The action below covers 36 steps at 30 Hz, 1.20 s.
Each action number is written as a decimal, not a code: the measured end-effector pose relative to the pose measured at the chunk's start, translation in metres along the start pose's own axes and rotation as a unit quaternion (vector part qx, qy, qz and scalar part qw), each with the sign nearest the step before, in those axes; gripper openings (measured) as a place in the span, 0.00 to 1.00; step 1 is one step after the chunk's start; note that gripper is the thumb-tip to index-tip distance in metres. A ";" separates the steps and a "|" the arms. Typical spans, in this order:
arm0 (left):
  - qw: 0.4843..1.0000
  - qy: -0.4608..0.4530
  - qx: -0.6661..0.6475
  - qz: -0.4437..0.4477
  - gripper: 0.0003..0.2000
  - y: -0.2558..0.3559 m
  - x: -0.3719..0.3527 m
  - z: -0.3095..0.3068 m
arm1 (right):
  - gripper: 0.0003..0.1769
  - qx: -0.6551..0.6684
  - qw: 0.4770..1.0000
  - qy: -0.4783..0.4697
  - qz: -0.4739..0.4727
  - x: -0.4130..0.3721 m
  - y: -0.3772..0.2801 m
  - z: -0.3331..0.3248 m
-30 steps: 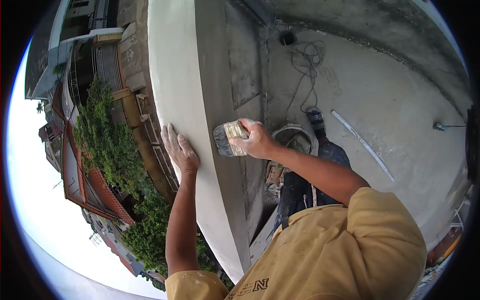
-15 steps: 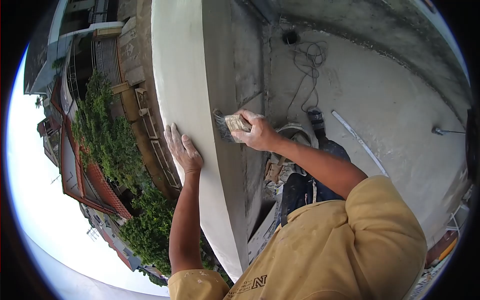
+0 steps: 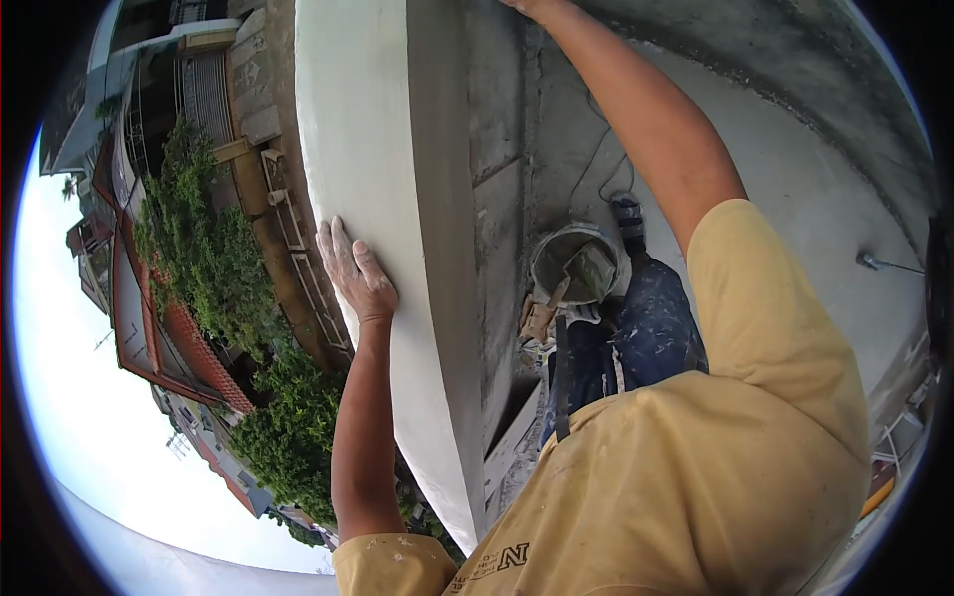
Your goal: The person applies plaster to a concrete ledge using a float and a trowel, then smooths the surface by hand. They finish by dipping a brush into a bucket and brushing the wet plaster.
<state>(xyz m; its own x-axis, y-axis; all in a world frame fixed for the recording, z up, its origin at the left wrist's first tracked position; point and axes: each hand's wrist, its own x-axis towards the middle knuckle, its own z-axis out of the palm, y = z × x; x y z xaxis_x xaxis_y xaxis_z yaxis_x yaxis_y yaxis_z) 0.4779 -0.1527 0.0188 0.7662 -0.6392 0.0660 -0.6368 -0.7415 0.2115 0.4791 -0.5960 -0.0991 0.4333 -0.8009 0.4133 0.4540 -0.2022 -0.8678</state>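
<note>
White-plastered parapet wall (image 3: 368, 149) runs down the middle of the head view. The left hand (image 3: 356, 273) lies flat on its outer face, fingers straight and slightly spread, gripping nothing. The right arm (image 3: 646, 119) reaches up along the grey inner side. The right hand passes the top edge, so its fingers cannot be told. A bucket (image 3: 574, 263) stands at the wall's foot.
</note>
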 end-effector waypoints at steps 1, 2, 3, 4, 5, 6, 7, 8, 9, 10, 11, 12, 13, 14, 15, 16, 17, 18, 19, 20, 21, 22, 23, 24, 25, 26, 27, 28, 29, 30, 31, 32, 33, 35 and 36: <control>1.000 0.001 -0.002 0.001 0.29 0.000 0.001 0.000 | 0.14 -0.113 0.993 -0.015 0.011 -0.049 -0.027 0.010; 1.000 0.001 -0.003 0.002 0.29 0.000 0.003 0.001 | 0.16 -0.225 0.974 -0.030 0.022 -0.101 -0.058 0.020; 1.000 0.001 -0.004 0.002 0.29 0.000 0.003 0.001 | 0.15 -0.179 0.973 -0.082 0.119 -0.153 -0.098 0.028; 1.000 0.001 -0.004 0.002 0.30 0.000 0.003 0.001 | 0.16 -0.149 0.972 -0.113 0.141 -0.211 -0.125 0.034; 1.000 -0.002 -0.002 0.002 0.30 0.000 0.003 0.001 | 0.17 -0.137 0.972 -0.138 0.135 -0.272 -0.149 0.042; 1.000 -0.002 -0.002 0.002 0.30 -0.001 0.001 0.000 | 0.18 -0.116 0.954 -0.215 0.174 -0.329 -0.178 0.044; 1.000 0.000 -0.003 0.004 0.31 -0.001 0.003 0.001 | 0.17 -0.062 0.939 -0.285 0.182 -0.376 -0.204 0.043; 1.000 0.000 -0.004 0.006 0.31 -0.001 0.004 0.002 | 0.17 -0.036 0.920 -0.327 0.212 -0.386 -0.206 0.039; 1.000 0.000 -0.003 0.010 0.31 0.000 0.005 0.002 | 0.17 -0.010 0.898 -0.369 0.240 -0.395 -0.209 0.037; 1.000 0.000 -0.003 0.012 0.32 0.001 0.006 0.003 | 0.16 0.018 0.872 -0.410 0.268 -0.404 -0.213 0.037; 1.000 0.001 -0.001 0.011 0.32 0.001 0.004 0.002 | 0.17 -0.001 0.911 -0.339 0.233 -0.370 -0.197 0.037; 1.000 0.002 0.001 0.006 0.32 0.001 0.002 0.001 | 0.17 -0.023 0.931 -0.287 0.224 -0.326 -0.172 0.035; 1.000 0.004 0.002 0.004 0.32 0.002 0.002 0.000 | 0.17 -0.060 0.948 -0.233 0.209 -0.277 -0.155 0.029; 1.000 0.006 0.002 0.003 0.32 0.001 0.002 0.002 | 0.17 -0.056 0.966 -0.152 0.203 -0.239 -0.134 0.024; 1.000 0.010 -0.005 0.006 0.32 -0.003 0.003 0.004 | 0.16 -0.089 0.969 -0.090 0.212 -0.204 -0.114 0.017; 1.000 0.012 -0.011 0.008 0.32 -0.004 0.002 0.005 | 0.17 -0.148 0.983 -0.008 0.108 -0.180 -0.087 0.011; 1.000 0.013 -0.016 0.009 0.32 -0.003 0.002 0.005 | 0.14 -0.036 0.990 0.002 0.135 -0.172 -0.098 0.015; 1.000 0.013 -0.021 0.011 0.33 -0.003 0.002 0.005 | 0.13 0.076 0.984 0.014 0.160 -0.161 -0.113 0.021; 0.999 0.019 -0.024 0.014 0.32 -0.004 0.003 0.005 | 0.12 0.186 0.965 0.030 0.185 -0.163 -0.125 0.026; 0.999 0.019 -0.023 0.020 0.32 -0.006 0.003 0.006 | 0.14 0.019 0.984 -0.024 0.175 -0.190 -0.134 0.030; 0.999 0.019 -0.022 0.026 0.32 -0.008 0.003 0.006 | 0.17 -0.149 0.973 -0.079 0.160 -0.231 -0.146 0.037; 0.999 0.021 -0.021 0.031 0.32 -0.010 0.002 0.007 | 0.18 -0.140 0.966 -0.135 0.168 -0.276 -0.170 0.045; 0.999 0.028 -0.016 0.036 0.32 -0.013 0.003 0.009 | 0.18 -0.121 0.973 -0.144 0.137 -0.325 -0.194 0.055; 0.999 0.027 -0.016 0.035 0.32 -0.014 0.002 0.010 | 0.17 -0.102 0.963 -0.193 0.159 -0.376 -0.215 0.059; 0.999 0.028 -0.016 0.035 0.32 -0.013 0.001 0.010 | 0.16 -0.084 0.951 -0.248 0.163 -0.417 -0.236 0.060; 0.999 0.029 -0.017 0.037 0.32 -0.014 0.001 0.010 | 0.16 -0.056 0.933 -0.304 0.182 -0.440 -0.240 0.055; 0.998 0.037 -0.017 0.047 0.32 -0.016 0.002 0.012 | 0.15 -0.030 0.912 -0.357 0.200 -0.459 -0.242 0.051; 0.998 0.040 -0.021 0.052 0.32 -0.016 0.003 0.013 | 0.15 -0.004 0.887 -0.408 0.217 -0.472 -0.243 0.049; 0.997 0.044 -0.024 0.055 0.31 -0.016 0.004 0.013 | 0.14 -0.007 0.901 -0.374 0.217 -0.445 -0.234 0.047; 0.997 0.047 -0.027 0.056 0.31 -0.016 0.003 0.013 | 0.15 0.003 0.929 -0.311 0.198 -0.411 -0.216 0.049; 0.996 0.053 -0.037 0.066 0.31 -0.018 0.003 0.013 | 0.17 -0.028 0.948 -0.258 0.184 -0.367 -0.200 0.047; 0.996 0.049 -0.038 0.065 0.31 -0.022 -0.001 0.014 | 0.17 -0.059 0.967 -0.196 0.153 -0.325 -0.191 0.039; 0.995 0.053 -0.042 0.069 0.31 -0.023 0.002 0.017 | 0.17 -0.139 0.980 -0.115 0.085 -0.300 -0.161 0.039; 0.994 0.061 -0.046 0.079 0.31 -0.030 0.004 0.022 | 0.13 -0.011 0.978 -0.092 0.188 -0.286 -0.176 0.037; 0.993 0.065 -0.048 0.086 0.31 -0.034 0.004 0.025 | 0.14 0.000 0.987 -0.071 0.146 -0.301 -0.178 0.042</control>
<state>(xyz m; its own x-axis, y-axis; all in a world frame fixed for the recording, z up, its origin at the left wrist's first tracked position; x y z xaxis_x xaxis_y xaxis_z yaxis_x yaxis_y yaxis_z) 0.5010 -0.1350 -0.0123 0.6547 -0.7191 0.2330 -0.7534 -0.5961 0.2774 0.3010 -0.2948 -0.0578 0.6503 -0.7380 0.1802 0.2939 0.0256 -0.9555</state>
